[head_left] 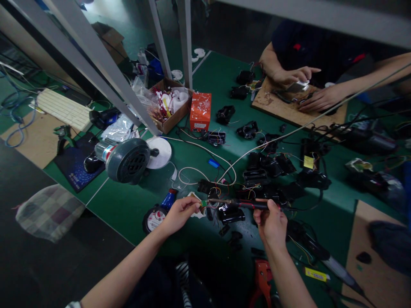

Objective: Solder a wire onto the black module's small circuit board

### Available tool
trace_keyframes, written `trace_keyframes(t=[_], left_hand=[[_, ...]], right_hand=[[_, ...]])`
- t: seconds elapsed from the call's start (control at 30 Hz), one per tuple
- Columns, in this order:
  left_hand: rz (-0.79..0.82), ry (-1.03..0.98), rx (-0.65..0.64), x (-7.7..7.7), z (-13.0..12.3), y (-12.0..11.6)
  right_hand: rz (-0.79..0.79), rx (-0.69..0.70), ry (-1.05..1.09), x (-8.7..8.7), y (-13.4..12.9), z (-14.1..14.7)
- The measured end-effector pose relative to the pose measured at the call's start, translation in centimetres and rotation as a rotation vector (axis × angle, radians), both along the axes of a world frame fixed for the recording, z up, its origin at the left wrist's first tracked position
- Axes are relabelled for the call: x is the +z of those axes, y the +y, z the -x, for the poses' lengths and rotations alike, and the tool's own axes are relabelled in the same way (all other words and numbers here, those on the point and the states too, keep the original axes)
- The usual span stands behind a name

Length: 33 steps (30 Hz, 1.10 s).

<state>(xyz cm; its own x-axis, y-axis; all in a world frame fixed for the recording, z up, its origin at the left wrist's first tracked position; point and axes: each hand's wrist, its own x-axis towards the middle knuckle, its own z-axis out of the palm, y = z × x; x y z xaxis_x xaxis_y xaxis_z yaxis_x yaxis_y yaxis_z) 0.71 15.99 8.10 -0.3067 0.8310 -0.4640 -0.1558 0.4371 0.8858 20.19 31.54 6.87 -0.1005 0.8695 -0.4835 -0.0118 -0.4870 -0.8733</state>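
My left hand (183,212) pinches a small green circuit board (204,203) with thin wires on it. In my right hand (272,217) is a black and red soldering iron (247,204), held level and pointing left. The iron's metal tip reaches the board's edge; whether they touch is too small to tell. Below the iron lies a glossy black housing (231,214), and a crumpled white piece (195,209) is under my left fingertips. Just left of that stands a round container with a white face (156,219), beside a blue bottle-like part (169,199).
A dark blower (128,160) stands at left near a white disc (160,152). An orange box (201,112) and a cardboard bin (175,117) sit behind. Cables cross the green table. Across it, a person's hands work on a wooden board (266,102). Orange pliers (263,278) lie near front.
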Motion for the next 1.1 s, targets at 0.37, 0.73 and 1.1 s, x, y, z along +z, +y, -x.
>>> trace_keyframes(t=[0.37, 0.73, 1.1], left_hand=[[-0.021, -0.011, 0.008, 0.2, 0.1, 0.1], [-0.011, -0.006, 0.0, 0.0, 0.0, -0.2], [0.016, -0.014, 0.006, -0.1, 0.0, -0.5]], right_hand=[[0.03, 0.013, -0.002, 0.1, 0.0, 0.1], [0.031, 0.019, -0.003, -0.1, -0.1, 0.0], [-0.076, -0.071, 0.036, 0.3, 1.0, 0.2]])
